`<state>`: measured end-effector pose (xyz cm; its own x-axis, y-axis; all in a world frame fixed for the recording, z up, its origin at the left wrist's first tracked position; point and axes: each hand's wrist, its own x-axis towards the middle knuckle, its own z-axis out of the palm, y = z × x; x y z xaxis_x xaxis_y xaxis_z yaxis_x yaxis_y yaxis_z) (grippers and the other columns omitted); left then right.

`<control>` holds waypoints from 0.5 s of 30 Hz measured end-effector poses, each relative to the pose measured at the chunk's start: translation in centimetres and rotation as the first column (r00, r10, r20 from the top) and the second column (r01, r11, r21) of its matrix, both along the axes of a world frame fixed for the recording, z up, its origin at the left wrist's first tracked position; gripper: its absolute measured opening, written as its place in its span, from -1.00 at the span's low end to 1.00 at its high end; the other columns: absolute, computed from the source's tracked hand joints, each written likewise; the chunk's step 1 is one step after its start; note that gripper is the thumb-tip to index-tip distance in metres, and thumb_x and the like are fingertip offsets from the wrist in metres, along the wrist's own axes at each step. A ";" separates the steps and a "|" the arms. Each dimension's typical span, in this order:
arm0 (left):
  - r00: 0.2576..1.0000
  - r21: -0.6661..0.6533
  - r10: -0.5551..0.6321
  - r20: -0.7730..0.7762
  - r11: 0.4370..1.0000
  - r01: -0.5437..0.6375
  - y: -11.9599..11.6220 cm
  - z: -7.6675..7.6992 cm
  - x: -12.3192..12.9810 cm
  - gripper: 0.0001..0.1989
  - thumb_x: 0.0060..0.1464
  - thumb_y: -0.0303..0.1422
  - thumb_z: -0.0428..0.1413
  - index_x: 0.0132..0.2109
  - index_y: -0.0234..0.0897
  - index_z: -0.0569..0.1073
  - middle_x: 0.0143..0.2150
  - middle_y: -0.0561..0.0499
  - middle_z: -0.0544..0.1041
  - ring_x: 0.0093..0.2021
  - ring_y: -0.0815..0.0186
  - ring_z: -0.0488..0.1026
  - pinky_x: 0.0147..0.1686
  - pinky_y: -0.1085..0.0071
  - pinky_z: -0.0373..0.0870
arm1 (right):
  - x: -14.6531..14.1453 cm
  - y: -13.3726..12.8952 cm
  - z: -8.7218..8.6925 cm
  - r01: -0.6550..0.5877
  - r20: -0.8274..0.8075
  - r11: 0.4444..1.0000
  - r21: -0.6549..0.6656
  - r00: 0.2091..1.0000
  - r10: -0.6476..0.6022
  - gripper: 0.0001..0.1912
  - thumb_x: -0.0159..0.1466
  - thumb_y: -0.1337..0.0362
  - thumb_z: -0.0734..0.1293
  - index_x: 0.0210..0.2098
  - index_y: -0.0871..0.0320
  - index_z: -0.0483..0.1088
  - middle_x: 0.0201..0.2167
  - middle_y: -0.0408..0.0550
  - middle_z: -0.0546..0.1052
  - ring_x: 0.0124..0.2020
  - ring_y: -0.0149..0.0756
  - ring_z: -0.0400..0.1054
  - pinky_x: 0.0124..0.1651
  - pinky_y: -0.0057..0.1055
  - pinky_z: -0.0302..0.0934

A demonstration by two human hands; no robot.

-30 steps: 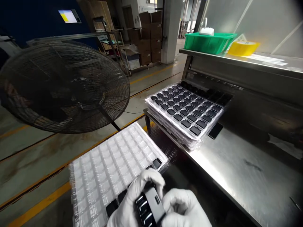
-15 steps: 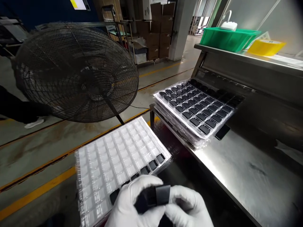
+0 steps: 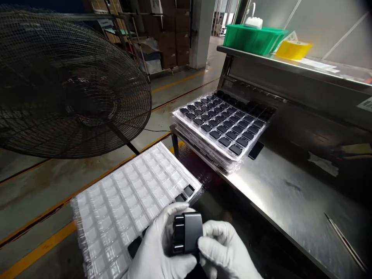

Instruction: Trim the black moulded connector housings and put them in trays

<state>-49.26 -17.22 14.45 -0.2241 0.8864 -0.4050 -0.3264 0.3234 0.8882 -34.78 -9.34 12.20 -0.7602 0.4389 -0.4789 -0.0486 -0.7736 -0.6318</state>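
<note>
White gloves cover both hands. My left hand (image 3: 158, 244) wraps round a small black plastic part (image 3: 188, 233) with a smooth matte face and glossy ridges on its left side. From the right, my right hand (image 3: 225, 246) pinches the edge of the same part. Just beyond my hands is a clear blister tray (image 3: 124, 197) of mostly bare pockets, with several black parts (image 3: 188, 190) along its near right edge. My left hand hides some of that row. Further right, a stack of clear trays (image 3: 210, 133) carries rows of black parts on top.
The stack rests on a steel workbench (image 3: 270, 186) with tweezers (image 3: 344, 240) lying at the right. A shelf above bears a green bin (image 3: 252, 40) and a yellow container (image 3: 293, 49). A large caged fan (image 3: 75, 85) stands at left, cardboard boxes (image 3: 174, 42) behind.
The view has swung to the right, bringing the tweezers into sight. Between my hands the black part has turned, so its ridged side and broad face now show.
</note>
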 end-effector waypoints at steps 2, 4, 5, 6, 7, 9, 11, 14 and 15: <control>0.992 0.026 0.054 0.110 0.998 -0.057 -0.1 -0.4 0.1 -0.35 -0.19 -0.23 0.37 0.05 -0.22 0.33 -0.07 -0.13 0.50 -0.06 0.03 0.47 -0.08 0.22 0.43 | -0.5 -0.3 -0.8 -0.008 0.056 0.996 0.090 0.998 0.003 -0.59 0.01 0.03 0.51 -0.54 0.27 0.38 -0.68 -0.17 0.40 -0.76 -0.59 0.13 -0.69 -0.61 -0.07; 0.978 0.016 0.147 0.150 0.988 -0.151 -0.7 -1.9 0.3 -0.48 -0.10 -0.23 0.31 -0.01 -0.28 0.37 -0.09 -0.14 0.51 -0.06 0.03 0.46 -0.06 0.20 0.40 | -1.3 -0.9 -2.4 -0.044 0.084 0.982 0.185 0.996 0.028 -0.59 -0.02 0.05 0.53 -0.56 0.27 0.38 -0.70 -0.21 0.35 -0.73 -0.57 0.12 -0.66 -0.59 -0.02; 0.971 -0.009 0.186 0.150 0.982 -0.186 -1.3 -3.1 0.3 -0.55 -0.06 -0.27 0.28 -0.03 -0.30 0.38 -0.09 -0.14 0.51 -0.05 0.05 0.45 -0.04 0.21 0.38 | -1.7 -1.2 -3.5 -0.078 0.095 0.972 0.222 0.994 0.058 -0.60 -0.02 0.07 0.53 -0.57 0.26 0.38 -0.70 -0.23 0.32 -0.71 -0.56 0.11 -0.63 -0.57 0.00; 0.968 -0.045 0.213 0.133 0.977 -0.209 -2.0 -4.6 0.4 -0.60 -0.06 -0.33 0.26 -0.05 -0.30 0.39 -0.08 -0.13 0.52 -0.04 0.08 0.45 -0.03 0.24 0.36 | -2.0 -1.5 -4.9 -0.136 0.113 0.959 0.250 0.987 0.111 -0.61 -0.02 0.08 0.53 -0.57 0.27 0.39 -0.69 -0.24 0.31 -0.68 -0.55 0.11 -0.60 -0.56 0.02; 0.966 -0.097 0.239 0.103 0.969 -0.229 -3.0 -6.5 0.3 -0.61 -0.10 -0.40 0.25 -0.07 -0.30 0.41 -0.10 -0.10 0.52 -0.06 0.11 0.45 -0.06 0.28 0.37 | -2.1 -1.8 -6.5 -0.215 0.146 0.938 0.272 0.973 0.181 -0.63 -0.01 0.08 0.52 -0.56 0.27 0.40 -0.68 -0.24 0.31 -0.65 -0.53 0.13 -0.56 -0.54 0.04; 0.963 -0.247 0.269 -0.023 0.932 -0.266 -5.9 -10.5 -0.3 -0.59 -0.22 -0.56 0.20 -0.12 -0.29 0.43 -0.19 -0.02 0.54 -0.14 0.21 0.48 -0.17 0.39 0.37 | -2.0 -2.1 -10.1 -0.393 0.263 0.862 0.320 0.911 0.318 -0.65 0.04 0.05 0.48 -0.46 0.25 0.47 -0.60 -0.18 0.41 -0.54 -0.43 0.26 -0.43 -0.49 0.15; 0.932 -0.394 0.342 -0.118 0.846 -0.360 -10.0 -14.3 -1.5 -0.61 -0.21 -0.59 0.13 -0.14 -0.33 0.42 -0.31 0.00 0.51 -0.34 0.28 0.47 -0.42 0.43 0.33 | -1.3 -1.9 -13.9 -0.507 0.435 0.764 0.398 0.838 0.330 -0.63 0.07 0.00 0.42 -0.36 0.20 0.52 -0.44 -0.07 0.54 -0.33 -0.21 0.41 -0.20 -0.34 0.25; 0.874 -0.551 0.397 -0.280 0.680 -0.485 -17.2 -17.9 -4.2 -0.66 -0.08 -0.55 0.10 -0.08 -0.40 0.38 -0.47 0.07 0.44 -0.52 0.32 0.40 -0.50 0.41 0.29 | 0.8 -1.3 -18.0 -0.556 0.602 0.727 0.404 0.760 0.247 -0.57 0.00 -0.09 0.40 -0.37 0.14 0.55 -0.35 0.04 0.60 -0.17 0.08 0.46 -0.01 -0.11 0.24; 0.861 -0.570 0.387 -0.330 0.645 -0.509 -19.3 -18.5 -5.3 -0.69 -0.03 -0.54 0.10 -0.07 -0.41 0.39 -0.46 0.07 0.45 -0.49 0.31 0.42 -0.45 0.38 0.32 | 1.6 -1.1 -18.6 -0.555 0.623 0.748 0.364 0.742 0.247 -0.57 -0.03 -0.11 0.40 -0.42 0.13 0.56 -0.39 0.05 0.60 -0.18 0.12 0.47 -0.03 -0.08 0.26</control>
<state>-54.52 -36.52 -4.05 -0.6408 0.2182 -0.7360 -0.4525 0.6672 0.5918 -33.19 -10.40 -6.44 -0.6280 0.4352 -0.6451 0.6307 -0.2010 -0.7496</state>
